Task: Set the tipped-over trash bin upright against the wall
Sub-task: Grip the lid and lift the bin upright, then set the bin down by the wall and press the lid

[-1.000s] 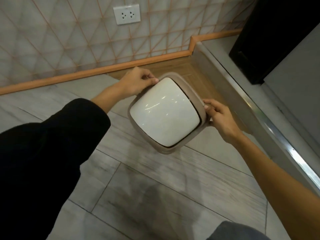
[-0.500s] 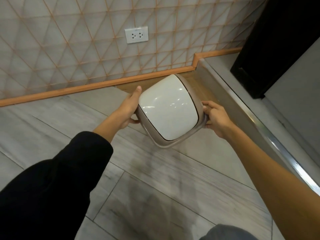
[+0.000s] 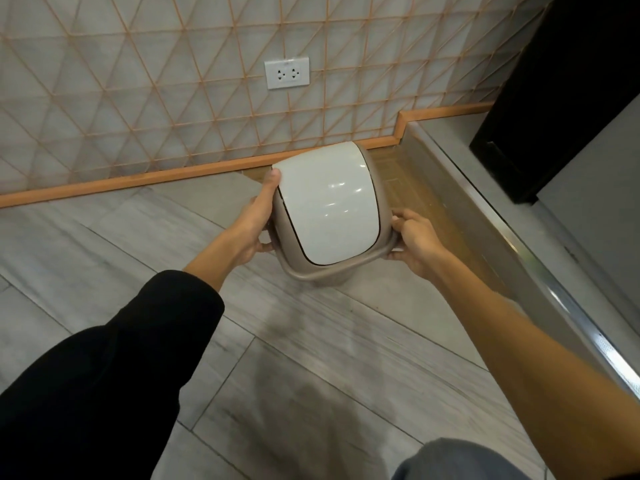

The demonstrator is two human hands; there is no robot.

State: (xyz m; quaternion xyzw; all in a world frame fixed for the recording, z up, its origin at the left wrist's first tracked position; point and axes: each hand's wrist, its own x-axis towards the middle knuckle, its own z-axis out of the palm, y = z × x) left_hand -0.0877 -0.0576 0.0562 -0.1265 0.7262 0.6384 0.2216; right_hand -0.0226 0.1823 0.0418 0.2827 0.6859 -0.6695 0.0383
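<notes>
The trash bin (image 3: 325, 206) is taupe with a glossy white swing lid, seen from above with its lid facing me. It stands upright near the tiled wall (image 3: 173, 98), its far edge close to the orange baseboard (image 3: 138, 178). My left hand (image 3: 254, 220) grips its left side, thumb up along the lid's edge. On the right rim my right hand (image 3: 412, 240) holds on with curled fingers. The bin's body below the rim is mostly hidden.
A white power socket (image 3: 286, 73) sits on the wall above the bin. A raised grey step with a metal edge (image 3: 519, 244) runs along the right, with a black cabinet (image 3: 561, 91) on it. Grey floor tiles (image 3: 311, 358) spread toward me.
Both hands have carried the bin away from me toward the wall and lowered it; my left hand shifted from the top rim to the bin's left side.
</notes>
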